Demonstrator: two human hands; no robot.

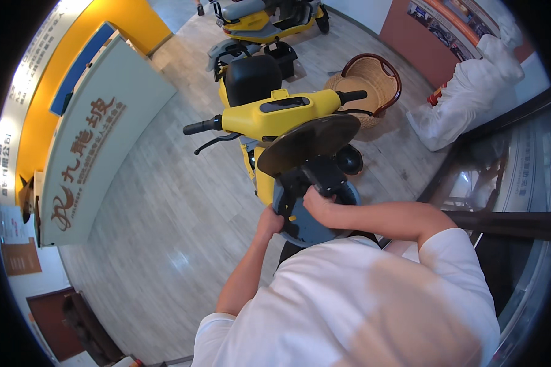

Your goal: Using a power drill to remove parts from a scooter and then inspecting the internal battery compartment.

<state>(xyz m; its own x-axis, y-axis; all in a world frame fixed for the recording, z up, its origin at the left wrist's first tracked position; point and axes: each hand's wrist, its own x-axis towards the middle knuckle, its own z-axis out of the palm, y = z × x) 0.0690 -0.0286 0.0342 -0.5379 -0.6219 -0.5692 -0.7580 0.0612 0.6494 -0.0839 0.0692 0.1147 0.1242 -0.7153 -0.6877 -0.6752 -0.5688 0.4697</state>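
Observation:
A yellow scooter (239, 122) stands before me, black grips on its handlebar. A dark disc (306, 140) is tilted below the handlebar, above a black bracket (318, 174). Beneath these is a round blue-grey piece (312, 235). My left hand (269, 220) is closed on the left edge of that grey piece. My right hand (316, 207) is curled at the underside of the black bracket, its fingertips partly hidden, so what exactly it grips is unclear. A black rounded part (349, 160) protrudes at the scooter's right.
Another yellow scooter (275, 24) stands behind, near a black bin (281, 58). A wicker chair (367, 85) and a white-draped bundle (471, 104) are to the right, with a glass-fronted structure (471, 183) nearer. A curved white counter (128, 73) stands at the left.

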